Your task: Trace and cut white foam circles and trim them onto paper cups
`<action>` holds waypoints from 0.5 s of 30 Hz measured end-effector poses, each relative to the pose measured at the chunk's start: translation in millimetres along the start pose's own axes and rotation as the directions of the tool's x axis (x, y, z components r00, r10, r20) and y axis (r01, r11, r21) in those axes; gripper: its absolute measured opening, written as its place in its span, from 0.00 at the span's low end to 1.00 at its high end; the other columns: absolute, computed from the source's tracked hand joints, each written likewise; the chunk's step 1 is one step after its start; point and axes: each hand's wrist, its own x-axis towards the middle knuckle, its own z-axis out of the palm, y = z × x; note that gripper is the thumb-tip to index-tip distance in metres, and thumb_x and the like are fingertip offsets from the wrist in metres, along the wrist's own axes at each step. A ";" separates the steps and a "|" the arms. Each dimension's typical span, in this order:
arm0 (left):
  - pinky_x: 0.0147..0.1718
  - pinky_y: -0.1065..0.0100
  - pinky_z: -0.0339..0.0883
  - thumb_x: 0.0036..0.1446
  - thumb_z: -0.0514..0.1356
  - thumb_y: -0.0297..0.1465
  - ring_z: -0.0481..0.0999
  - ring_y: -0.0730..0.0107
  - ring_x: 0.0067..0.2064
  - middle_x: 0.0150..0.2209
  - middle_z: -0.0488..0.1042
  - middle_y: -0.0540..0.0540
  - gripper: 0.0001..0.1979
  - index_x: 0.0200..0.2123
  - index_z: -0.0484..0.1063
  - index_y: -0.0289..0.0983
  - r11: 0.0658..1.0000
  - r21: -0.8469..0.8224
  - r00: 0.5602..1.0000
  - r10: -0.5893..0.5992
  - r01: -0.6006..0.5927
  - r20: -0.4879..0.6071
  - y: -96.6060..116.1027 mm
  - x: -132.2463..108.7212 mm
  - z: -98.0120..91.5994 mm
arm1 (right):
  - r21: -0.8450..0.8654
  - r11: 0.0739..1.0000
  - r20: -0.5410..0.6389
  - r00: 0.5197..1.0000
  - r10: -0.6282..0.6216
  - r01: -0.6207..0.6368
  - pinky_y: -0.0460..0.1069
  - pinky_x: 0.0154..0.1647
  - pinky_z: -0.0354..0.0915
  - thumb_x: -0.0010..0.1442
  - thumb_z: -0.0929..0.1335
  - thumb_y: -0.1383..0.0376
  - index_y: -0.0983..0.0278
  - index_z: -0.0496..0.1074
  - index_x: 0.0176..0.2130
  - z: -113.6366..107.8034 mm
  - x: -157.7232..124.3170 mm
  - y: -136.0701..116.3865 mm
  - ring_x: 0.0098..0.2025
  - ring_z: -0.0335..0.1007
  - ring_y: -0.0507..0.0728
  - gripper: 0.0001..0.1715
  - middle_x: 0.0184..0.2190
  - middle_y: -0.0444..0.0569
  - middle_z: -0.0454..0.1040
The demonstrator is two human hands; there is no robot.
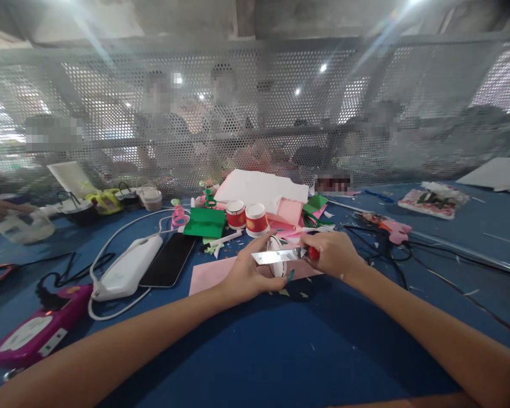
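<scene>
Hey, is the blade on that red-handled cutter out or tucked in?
Out: the shiny blade shows bare beyond the red handle, which the right hand grips.

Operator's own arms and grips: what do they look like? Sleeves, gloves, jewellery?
Left forearm and right forearm bare; no sleeves, watch or bracelet visible. Left grip ungloved, with a teal thumbnail. Right grip ungloved too; nails can't be made out.
</scene>
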 end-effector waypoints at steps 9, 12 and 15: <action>0.57 0.53 0.62 0.41 0.67 0.30 0.68 0.55 0.55 0.56 0.68 0.41 0.41 0.61 0.59 0.40 0.988 0.132 0.996 0.085 -0.085 0.009 -1.6 0.2 -1.4 | 0.034 0.999 0.026 0.999 -0.021 0.020 0.47 0.25 0.47 0.49 0.62 0.63 0.63 0.75 0.28 0.3 -0.8 -0.2 0.24 0.65 0.53 0.13 0.22 0.49 0.75; 0.56 0.54 0.63 0.40 0.68 0.32 0.68 0.54 0.55 0.55 0.68 0.41 0.42 0.60 0.60 0.40 0.985 0.134 0.994 0.102 -0.105 0.026 -3.1 0.6 -1.5 | 0.047 0.999 -0.021 0.999 -0.024 0.025 0.47 0.25 0.48 0.50 0.62 0.63 0.64 0.74 0.28 0.5 0.0 -2.7 0.24 0.65 0.53 0.13 0.21 0.48 0.75; 0.56 0.53 0.62 0.40 0.68 0.32 0.69 0.55 0.54 0.55 0.68 0.41 0.42 0.60 0.60 0.39 0.988 0.128 0.996 0.088 -0.089 0.015 -1.7 0.4 -1.7 | 0.037 0.999 0.007 1.000 -0.013 0.013 0.47 0.26 0.48 0.49 0.62 0.63 0.64 0.74 0.29 -2.0 1.1 -4.1 0.24 0.66 0.53 0.13 0.22 0.49 0.75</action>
